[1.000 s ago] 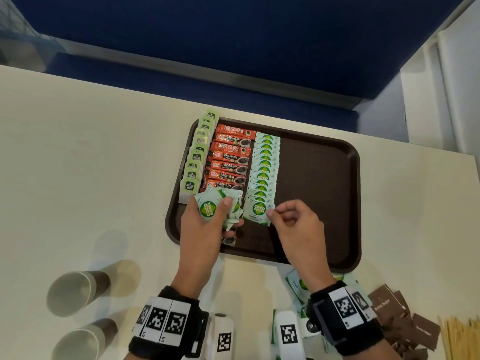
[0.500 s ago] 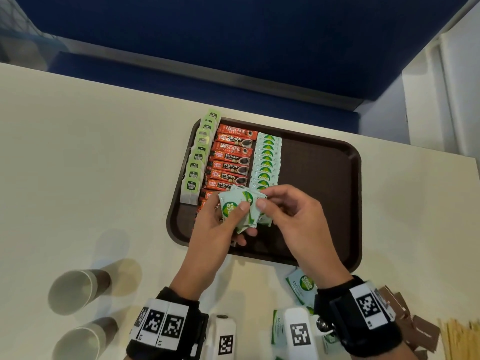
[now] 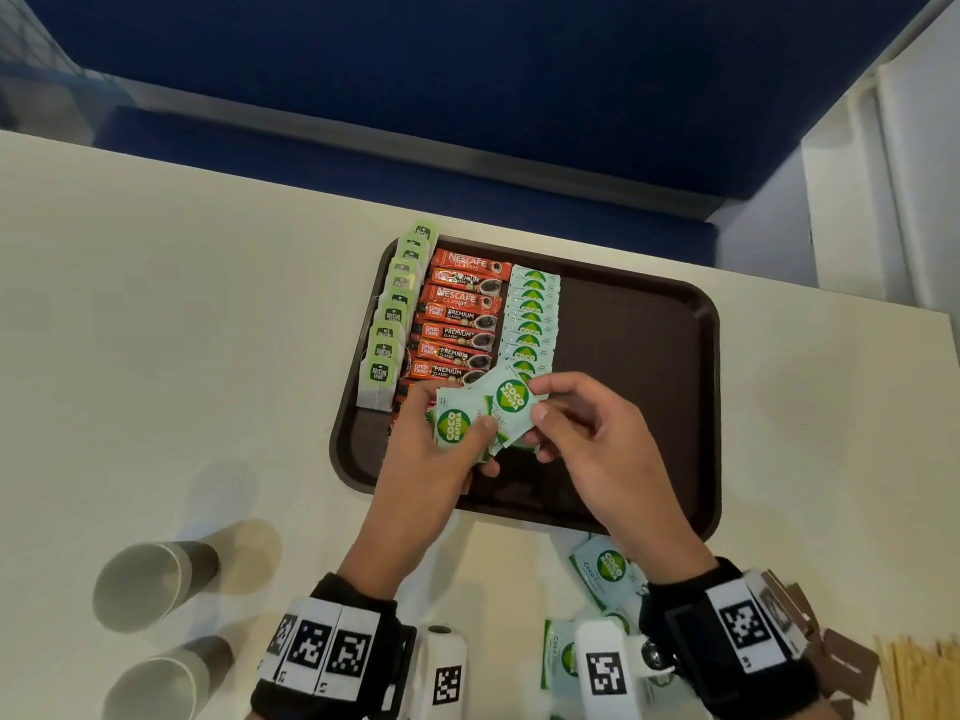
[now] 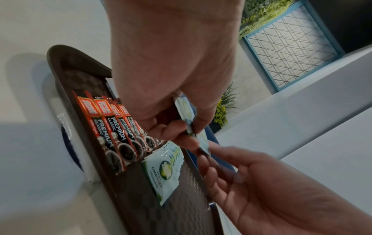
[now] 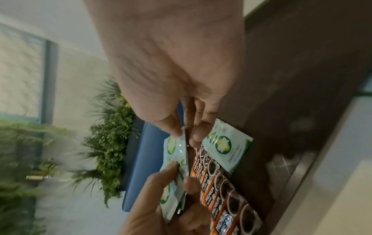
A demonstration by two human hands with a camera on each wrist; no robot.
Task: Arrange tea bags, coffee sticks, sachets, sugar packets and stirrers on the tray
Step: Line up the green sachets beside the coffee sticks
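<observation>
A brown tray (image 3: 675,314) carries three columns: green-tagged tea bags (image 3: 387,350), red coffee sticks (image 3: 457,324) and pale green coco sugar packets (image 3: 530,317). Above the tray's near left part my left hand (image 3: 431,459) grips a small stack of sugar packets (image 3: 454,426) between thumb and fingers. My right hand (image 3: 597,449) pinches the top packet (image 3: 511,400) of that stack by its right edge. In the left wrist view the stack (image 4: 189,120) shows edge-on above the laid row (image 4: 167,168). The right wrist view shows the pinched packet (image 5: 177,147) beside the sticks (image 5: 221,187).
Two paper cups (image 3: 150,584) lie on the cream table at the near left. More sugar packets (image 3: 605,571) lie below the tray near my right wrist. Brown sachets (image 3: 841,662) and wooden stirrers (image 3: 919,678) sit at the near right. The tray's right half is bare.
My right hand left the packet row and came to the stack in my left hand, now pinching its top packet. My left hand shifted right with the stack.
</observation>
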